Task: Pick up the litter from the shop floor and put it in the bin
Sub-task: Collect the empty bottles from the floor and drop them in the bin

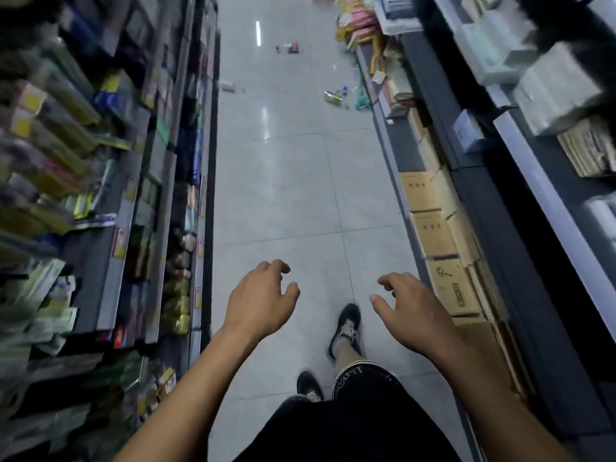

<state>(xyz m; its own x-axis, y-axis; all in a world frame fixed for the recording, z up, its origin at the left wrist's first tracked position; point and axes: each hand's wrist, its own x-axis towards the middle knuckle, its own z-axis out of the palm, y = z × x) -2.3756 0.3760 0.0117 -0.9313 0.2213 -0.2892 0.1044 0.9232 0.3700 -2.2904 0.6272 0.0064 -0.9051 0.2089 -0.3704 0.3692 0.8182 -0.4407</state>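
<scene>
Both hands hang out in front, holding nothing: the left hand (260,301) and the right hand (411,310) have loosely curled, spread fingers above the pale grey tiled floor (283,195). Below them, black lace-up shoes (346,330) step along the aisle. Dark shelving with blurred packets (83,195) lines the floor's left edge; brown cardboard boxes (433,225) line its right edge. Litter lies far ahead: a green-labelled clear plastic bottle (334,97) near the right edge, a white crumpled scrap (227,86) by the left, and small red and dark wrappers (289,48) beyond.
</scene>
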